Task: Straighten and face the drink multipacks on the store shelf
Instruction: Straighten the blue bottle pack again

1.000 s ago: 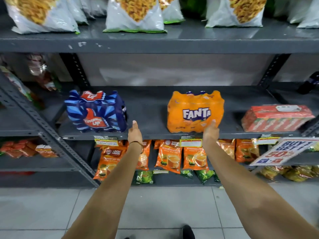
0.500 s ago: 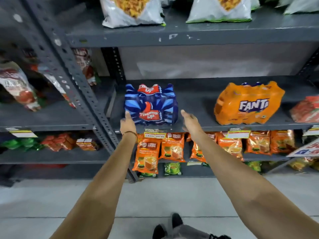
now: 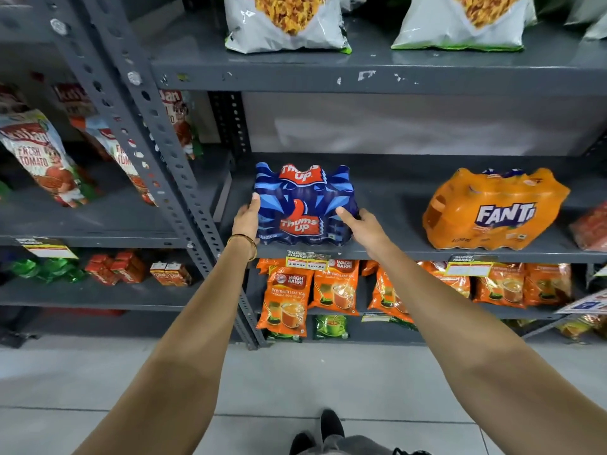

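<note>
Gripping the Thums Up pack [image 3: 303, 205] from both sides, the left hand [image 3: 247, 218] lies flat on its left face and the right hand [image 3: 364, 226] wraps its lower right corner; both hands are clamped on the pack. The right fingertips are hidden behind the pack, so their reach cannot be told. The pack stands upright at the front edge of the grey shelf [image 3: 394, 249], label facing out.

Right of the right hand, apart from it, sits the Fanta pack [image 3: 492, 210], tilted. Further right, a red pack [image 3: 591, 228] is cut off by the frame edge; its label is unreadable.

The shelving is grey perforated steel over a pale tiled floor [image 3: 98, 372]. A price tag [image 3: 307, 261] hangs just below the hands; its print is too small to read.

Counts: three drink packs, two snack bags [image 3: 289, 24] on the shelf above, both cut off at top. Tea pouches [image 3: 285, 300] fill the shelf below the hands.
</note>
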Demonstrator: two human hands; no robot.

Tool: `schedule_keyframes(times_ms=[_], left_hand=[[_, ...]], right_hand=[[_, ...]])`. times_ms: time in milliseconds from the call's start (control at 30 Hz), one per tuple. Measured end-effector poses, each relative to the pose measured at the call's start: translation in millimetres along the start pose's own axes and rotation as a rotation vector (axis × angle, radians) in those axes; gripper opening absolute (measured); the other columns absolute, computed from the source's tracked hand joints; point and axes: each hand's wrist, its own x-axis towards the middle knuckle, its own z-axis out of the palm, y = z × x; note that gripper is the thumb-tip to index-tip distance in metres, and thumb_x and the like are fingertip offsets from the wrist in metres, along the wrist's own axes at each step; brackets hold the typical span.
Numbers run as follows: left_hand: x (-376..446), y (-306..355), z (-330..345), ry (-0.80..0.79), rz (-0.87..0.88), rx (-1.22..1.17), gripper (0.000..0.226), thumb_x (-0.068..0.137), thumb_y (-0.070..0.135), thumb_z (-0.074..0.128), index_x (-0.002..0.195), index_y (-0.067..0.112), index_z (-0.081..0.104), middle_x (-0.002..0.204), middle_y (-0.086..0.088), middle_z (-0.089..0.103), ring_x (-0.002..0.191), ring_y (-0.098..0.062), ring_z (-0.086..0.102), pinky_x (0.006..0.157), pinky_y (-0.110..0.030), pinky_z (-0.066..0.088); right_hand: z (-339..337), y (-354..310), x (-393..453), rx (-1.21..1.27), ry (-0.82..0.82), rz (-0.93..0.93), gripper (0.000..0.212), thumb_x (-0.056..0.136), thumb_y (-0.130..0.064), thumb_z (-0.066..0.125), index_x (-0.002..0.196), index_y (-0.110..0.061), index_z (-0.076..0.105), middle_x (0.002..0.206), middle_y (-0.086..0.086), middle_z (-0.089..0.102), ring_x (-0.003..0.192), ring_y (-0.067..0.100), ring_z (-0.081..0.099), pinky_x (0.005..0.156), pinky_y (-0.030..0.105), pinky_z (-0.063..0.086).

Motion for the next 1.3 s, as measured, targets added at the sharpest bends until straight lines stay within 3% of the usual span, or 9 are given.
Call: schedule_keyframes(times_ms=[167, 500, 700, 1033, 1300], left_hand=[[6.0, -7.1, 3.8, -0.007, 0.024, -0.036, 0.059, 0.091, 0.057, 0.041, 0.134, 0.017, 0.044, 0.133, -0.007, 0.056, 0.111, -0.023, 0.058, 0.085, -0.033, 0.047], [8.8, -11.1, 10.0, -0.052, 0.044, -0.059, 0.057, 0.091, 0.054, 0.044, 0.133, 0.015, 0.043, 0.132, -0.009, 0.057, 0.113, -0.026, 0.059, 0.089, -0.035, 0.050], [11.0, -13.2, 9.5, -0.050, 0.051, -0.054, 0.057, 0.092, 0.054, 0.042, 0.132, 0.015, 0.044, 0.131, -0.009, 0.058, 0.101, -0.020, 0.060, 0.084, -0.033, 0.050], [9.9, -15.0, 15.9, 0.000, 0.045, -0.064, 0.056, 0.091, 0.054, 0.043, 0.129, 0.013, 0.046, 0.128, -0.011, 0.060, 0.110, -0.027, 0.062, 0.093, -0.040, 0.052], [10.7, -13.2, 17.0, 0.013, 0.048, -0.060, 0.057, 0.092, 0.055, 0.041, 0.130, 0.013, 0.046, 0.129, -0.011, 0.060, 0.103, -0.023, 0.061, 0.089, -0.038, 0.052]], right_hand=[[-2.8, 2.8, 1.7, -0.018, -0.005, -0.027, 0.053, 0.093, -0.044, 0.054, 0.132, -0.008, 0.047, 0.132, 0.010, 0.059, 0.116, 0.027, 0.061, 0.099, 0.039, 0.051], [-13.1, 6.7, 2.3, 0.005, -0.008, -0.017, 0.052, 0.093, -0.041, 0.055, 0.132, -0.008, 0.047, 0.133, 0.010, 0.058, 0.118, 0.026, 0.059, 0.098, 0.037, 0.050], [-13.8, 6.6, 1.0, 0.014, -0.022, -0.015, 0.053, 0.093, -0.042, 0.055, 0.132, -0.009, 0.046, 0.133, 0.009, 0.058, 0.118, 0.026, 0.060, 0.100, 0.039, 0.051], [-19.9, 6.3, 4.1, -0.013, -0.042, -0.027, 0.052, 0.094, -0.042, 0.054, 0.133, -0.009, 0.046, 0.132, 0.010, 0.059, 0.117, 0.026, 0.061, 0.099, 0.039, 0.052], [-16.8, 7.1, 1.0, -0.044, -0.016, -0.046, 0.052, 0.093, -0.043, 0.054, 0.131, -0.007, 0.048, 0.130, 0.010, 0.060, 0.114, 0.026, 0.062, 0.095, 0.036, 0.053]])
